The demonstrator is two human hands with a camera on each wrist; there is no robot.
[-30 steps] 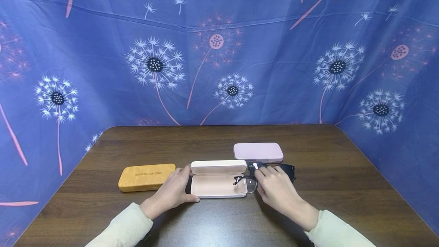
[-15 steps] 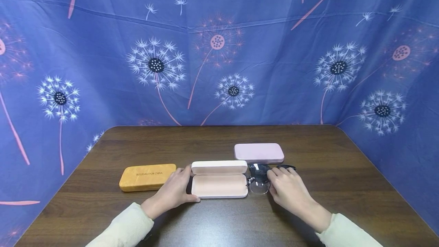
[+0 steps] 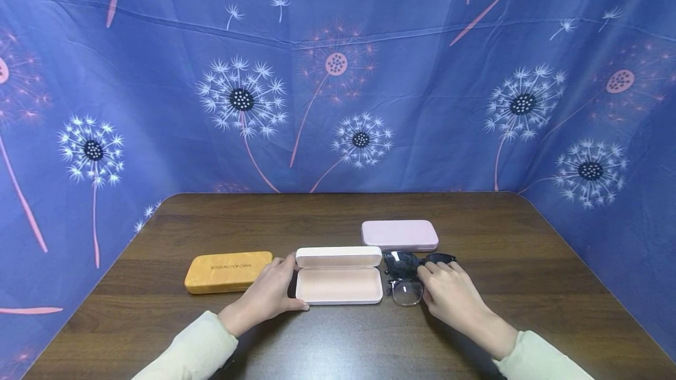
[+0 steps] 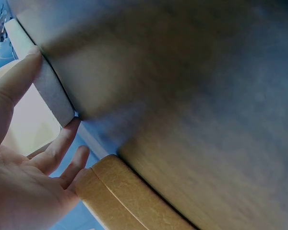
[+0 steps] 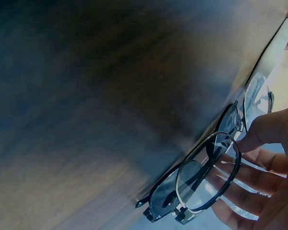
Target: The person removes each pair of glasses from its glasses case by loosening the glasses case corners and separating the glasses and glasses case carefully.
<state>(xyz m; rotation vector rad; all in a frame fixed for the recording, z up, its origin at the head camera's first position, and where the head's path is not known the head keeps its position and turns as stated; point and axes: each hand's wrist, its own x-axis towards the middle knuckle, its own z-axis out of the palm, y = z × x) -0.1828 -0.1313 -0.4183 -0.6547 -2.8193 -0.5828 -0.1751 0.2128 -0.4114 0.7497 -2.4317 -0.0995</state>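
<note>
1. one white case [image 3: 339, 286] lies open on the brown counter [image 3: 317, 216] in front of me, lid raised at the back, pale lining showing.
2. my left grip [image 3: 263, 292] is grasping the case's left end, thumb at the front corner and fingers towards the back edge.
3. my right grip [image 3: 449, 297] is pinching the glasses [image 3: 407, 292] at about the bridge. from above, one clear lens sticks out left of my fingers; my right wrist view shows both lenses.
4. those glasses are just to the right of the white case, on my side of the sunglasses [image 3: 404, 264]. i cannot tell whether they touch the counter.
5. the sunglasses lie with their dark lenses side by side, my fingertips near the middle.
6. farther back, just behind the sunglasses, lies the pink case [image 3: 399, 234], closed.
7. on my left lies the yellow case [image 3: 229, 272], also closed, lettered "refueling for china"; its right end is right by my left fingers, and i cannot tell if they touch.
8. blue cloth [image 3: 443, 151] with white and pink dandelions hangs behind the counter and down both sides.
</note>
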